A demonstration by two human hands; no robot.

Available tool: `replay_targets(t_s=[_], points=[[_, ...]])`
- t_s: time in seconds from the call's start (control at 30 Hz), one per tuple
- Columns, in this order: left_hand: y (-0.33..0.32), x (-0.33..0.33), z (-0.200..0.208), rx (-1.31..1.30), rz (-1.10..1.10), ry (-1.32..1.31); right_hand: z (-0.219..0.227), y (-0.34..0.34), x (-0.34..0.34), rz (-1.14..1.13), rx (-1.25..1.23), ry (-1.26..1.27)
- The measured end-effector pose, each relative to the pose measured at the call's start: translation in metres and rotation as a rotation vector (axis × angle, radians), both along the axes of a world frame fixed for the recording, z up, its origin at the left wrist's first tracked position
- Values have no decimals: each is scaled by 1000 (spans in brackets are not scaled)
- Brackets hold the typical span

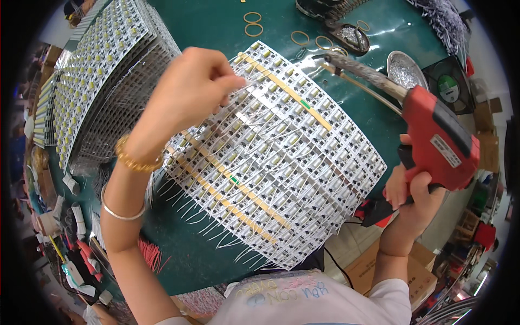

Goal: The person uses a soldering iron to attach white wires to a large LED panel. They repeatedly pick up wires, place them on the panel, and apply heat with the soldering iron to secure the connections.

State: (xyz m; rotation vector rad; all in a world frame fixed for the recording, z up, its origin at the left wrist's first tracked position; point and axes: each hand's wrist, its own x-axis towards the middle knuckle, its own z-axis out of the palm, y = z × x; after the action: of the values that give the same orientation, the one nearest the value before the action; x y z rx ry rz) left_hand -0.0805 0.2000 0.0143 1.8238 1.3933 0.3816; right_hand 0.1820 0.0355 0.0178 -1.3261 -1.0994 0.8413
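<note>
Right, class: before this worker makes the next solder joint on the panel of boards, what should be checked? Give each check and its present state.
1. Right hand grips the red soldering gun firmly: ok.
2. Iron tip is off the circuit-board panel, at its far edge: ok.
3. Left hand pinches a thin wire lead at the panel: ok.
4. Left fingers clear of the tip: ok.
5. Tip hot and tinned: cannot tell.
6. Rubber bands on the green table lie clear of the panel: ok.
</note>
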Motion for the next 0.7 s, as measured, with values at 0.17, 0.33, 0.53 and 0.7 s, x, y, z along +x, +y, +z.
replay_targets(t_s=[0.17,0.33,0.53,0.7], points=[[-9,23,-11,370,-24,-73,3,2,-16,-43,-82,15],[-3,37,-31,267,45,30,-11,12,-16,-6,-130,29],[-2,39,-39,221,44,9,-21,14,-4,77,-182,138],[-3,39,-40,232,54,16,-22,17,-6,104,-207,79]])
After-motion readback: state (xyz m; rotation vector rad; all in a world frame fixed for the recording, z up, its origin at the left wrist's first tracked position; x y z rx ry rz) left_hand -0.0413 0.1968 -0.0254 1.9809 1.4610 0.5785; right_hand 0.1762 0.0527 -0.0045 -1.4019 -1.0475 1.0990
